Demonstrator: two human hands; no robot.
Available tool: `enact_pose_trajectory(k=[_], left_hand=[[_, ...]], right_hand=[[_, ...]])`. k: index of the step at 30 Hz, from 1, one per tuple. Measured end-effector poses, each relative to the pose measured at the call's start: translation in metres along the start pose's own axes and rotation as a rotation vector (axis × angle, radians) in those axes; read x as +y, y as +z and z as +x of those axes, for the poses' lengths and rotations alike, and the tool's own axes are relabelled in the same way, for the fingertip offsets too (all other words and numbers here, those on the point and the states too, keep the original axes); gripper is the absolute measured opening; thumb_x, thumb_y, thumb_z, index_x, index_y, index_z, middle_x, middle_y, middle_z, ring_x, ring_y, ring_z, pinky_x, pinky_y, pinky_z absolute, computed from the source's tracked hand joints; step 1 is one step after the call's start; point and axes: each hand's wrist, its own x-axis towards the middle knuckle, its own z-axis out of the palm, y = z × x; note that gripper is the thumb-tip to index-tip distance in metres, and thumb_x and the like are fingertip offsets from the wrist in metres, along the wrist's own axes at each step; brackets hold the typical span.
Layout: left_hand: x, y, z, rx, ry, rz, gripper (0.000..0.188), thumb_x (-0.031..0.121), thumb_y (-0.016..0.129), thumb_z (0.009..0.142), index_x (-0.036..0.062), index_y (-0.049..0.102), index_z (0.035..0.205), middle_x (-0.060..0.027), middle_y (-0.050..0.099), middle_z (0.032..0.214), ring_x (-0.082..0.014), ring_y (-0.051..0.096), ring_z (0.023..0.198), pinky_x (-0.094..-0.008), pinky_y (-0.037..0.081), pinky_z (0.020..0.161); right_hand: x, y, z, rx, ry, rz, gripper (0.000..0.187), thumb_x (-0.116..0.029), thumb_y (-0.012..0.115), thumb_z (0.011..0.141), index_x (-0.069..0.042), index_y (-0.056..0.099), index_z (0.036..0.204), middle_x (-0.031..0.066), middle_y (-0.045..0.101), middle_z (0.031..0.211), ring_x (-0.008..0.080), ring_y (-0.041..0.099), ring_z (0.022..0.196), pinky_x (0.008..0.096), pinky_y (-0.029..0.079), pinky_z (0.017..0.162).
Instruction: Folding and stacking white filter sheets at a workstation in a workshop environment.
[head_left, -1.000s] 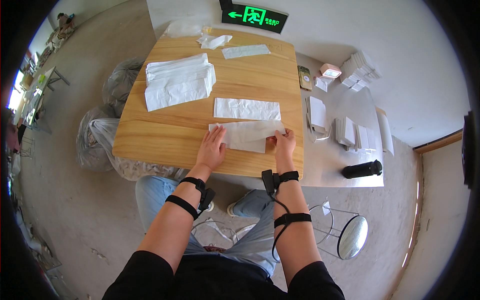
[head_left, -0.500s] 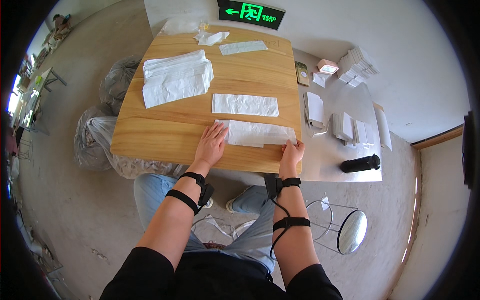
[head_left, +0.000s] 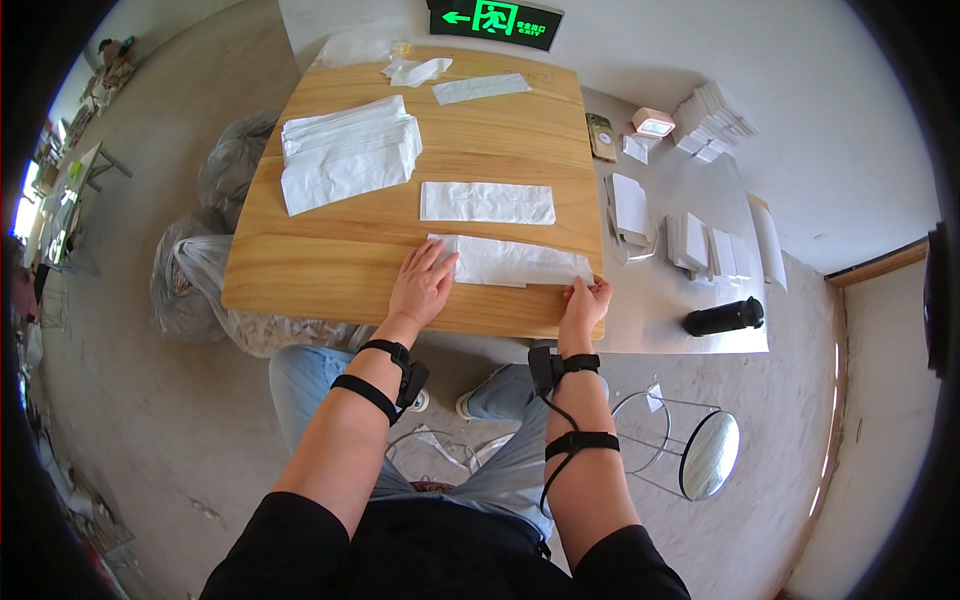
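Note:
A long, thin white folded sheet [head_left: 515,261], which looks like paper or a flattened bag, lies along the near edge of the wooden table. My left hand [head_left: 422,284] rests on its left end, fingers spread out flat. At the other end, my right hand [head_left: 585,302] pinches the lower right corner between thumb and fingers; the fingertips are partly hidden. Just beyond lies a similar white strip [head_left: 487,203], flat and untouched. To the far left sits a fanned stack of white folded sheets [head_left: 350,155].
Further back on the wooden tabletop [head_left: 490,135] are another strip [head_left: 481,89] and a crumpled white piece [head_left: 416,70]. A lower metal table at right holds a black bottle [head_left: 724,316], a phone [head_left: 601,137] and white card stacks [head_left: 690,242]. A round stool [head_left: 709,455] stands below.
The whole view has shifted slightly. Both hands keep nearly the same places on the sheet, the left flat and the right pinching its corner.

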Motion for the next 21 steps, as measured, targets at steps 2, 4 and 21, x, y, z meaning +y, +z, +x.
enact_pose_trajectory(k=[2,4,21], left_hand=[[0.000,-0.001,0.000,-0.001,0.009,0.003,0.029,0.017,0.058,0.086,0.0146,0.064,0.115,-0.0125,0.053,0.130,-0.0308,0.045,0.125,-0.0437,0.035,0.105],[-0.001,-0.003,0.000,-0.002,0.018,0.008,0.029,0.018,0.058,0.086,0.0153,0.065,0.114,-0.0127,0.052,0.131,-0.0316,0.045,0.125,-0.0434,0.035,0.105],[0.010,-0.007,0.025,-0.146,-0.146,0.104,0.021,0.024,0.068,0.079,0.0145,0.066,0.098,-0.0067,0.060,0.112,-0.0273,0.052,0.113,-0.0505,0.035,0.099]], right_hand=[[-0.003,0.000,-0.005,0.001,-0.003,0.016,0.030,0.002,0.060,0.078,0.003,0.048,0.106,0.0064,0.054,0.071,0.0130,0.055,0.051,0.0258,0.044,0.044],[-0.009,0.001,-0.011,0.049,0.013,-0.099,0.029,0.003,0.059,0.077,0.002,0.048,0.104,0.0070,0.055,0.071,0.0125,0.053,0.049,0.0253,0.043,0.042],[-0.011,0.041,-0.050,-0.738,-0.815,-1.190,0.058,-0.035,0.047,0.093,-0.004,0.034,0.141,0.0129,0.029,0.150,0.0260,0.024,0.140,0.0424,0.019,0.114]])
